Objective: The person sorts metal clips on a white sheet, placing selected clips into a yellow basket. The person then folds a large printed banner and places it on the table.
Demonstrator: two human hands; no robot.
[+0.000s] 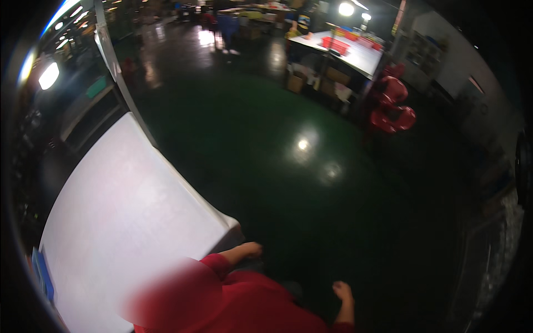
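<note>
My left hand (253, 250) hangs beside the near right corner of a white-covered table (139, 205), just past its edge. Its fingers look curled in, and no object shows in them. Lower and to the right, my right hand (342, 290) is held out over the dark green floor (244, 133), away from any furniture. Those fingers are curled as well, with nothing visible in the grip. Red sleeves cover both arms. A smooth red blur hides part of the table near my left shoulder.
A blue object (42, 275) stands at the table's left edge, and a metal post (119, 72) rises at its far end. Far right, a white worktable (361, 58) carries red trays (336, 45). Red chairs (393, 105) stand beside it, with boxes (295, 83) underneath.
</note>
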